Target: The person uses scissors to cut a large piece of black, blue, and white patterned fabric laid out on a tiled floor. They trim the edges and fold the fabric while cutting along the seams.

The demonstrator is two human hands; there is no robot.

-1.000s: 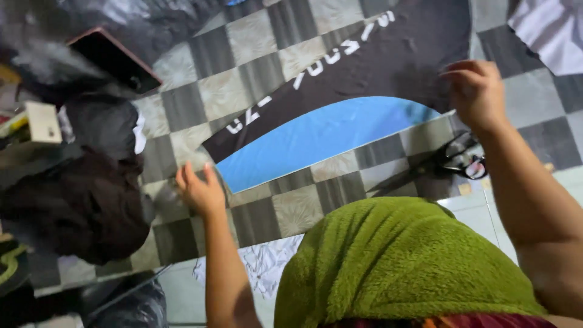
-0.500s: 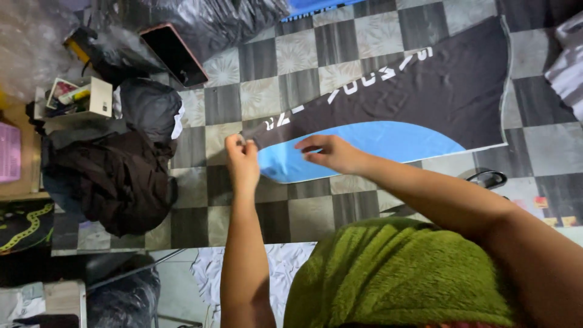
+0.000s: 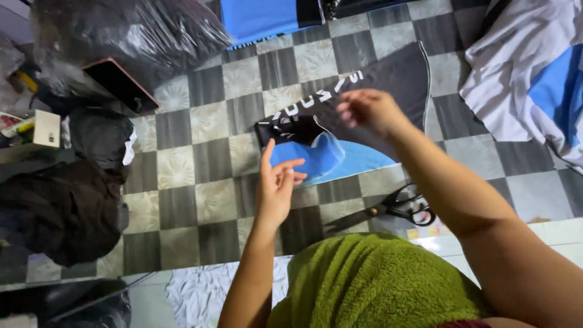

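Two hands are up over a dark cloth panel (image 3: 388, 79) that lies flat on the checkered floor (image 3: 200, 158), and I'm watching them from above. My left hand (image 3: 276, 188) hovers open, fingers loosely spread and thumb raised, right at the near corner of the panel where a blue curved patch (image 3: 340, 161) meets the dark part. It grips nothing; it sits just above that folded corner, I judge to steady or smooth the edge. My right hand (image 3: 367, 109) is above the middle of the panel, fingers curled — it's blurred, so I cannot tell whether it pinches the cloth or only hovers over it.

That panel is spread out between the two hands, white lettering along its upper edge, and laying it flat like this keeps the edges in plain view. Black-handled scissors (image 3: 388, 212) rest on the floor just beside my right forearm, blades pointing left, close enough to pick up without shifting. A green towel (image 3: 370, 285) covers my lap at the bottom of the view.

Off to the left sit a heap of dark clothes (image 3: 54, 212), a clear plastic bag (image 3: 121, 36) and a dark phone (image 3: 118, 85), well apart from the panel. White and blue fabric (image 3: 528, 79) is bunched at the upper right.
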